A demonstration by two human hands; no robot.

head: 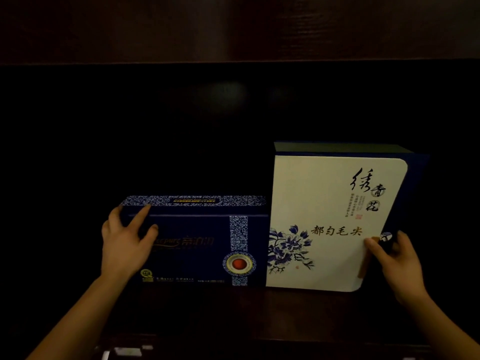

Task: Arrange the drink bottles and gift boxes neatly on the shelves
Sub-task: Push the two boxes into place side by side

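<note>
Two gift boxes stand side by side and touching on a dark wooden shelf (249,307). The low dark blue gift box (197,245) has a blue-and-white patterned band and a round red seal. My left hand (124,242) grips its left end, fingers spread over the front and top edge. To its right stands the taller white gift box (335,219) with blue flowers and black calligraphy. My right hand (394,258) holds that box's right edge near its small clasp, thumb on the front face. No drink bottles are in view.
The shelf recess behind the boxes is very dark, with a wooden board (239,29) across the top. Dark shelf space extends left of the blue box and right of the white box. Small pale objects (127,351) show dimly below the shelf's front edge.
</note>
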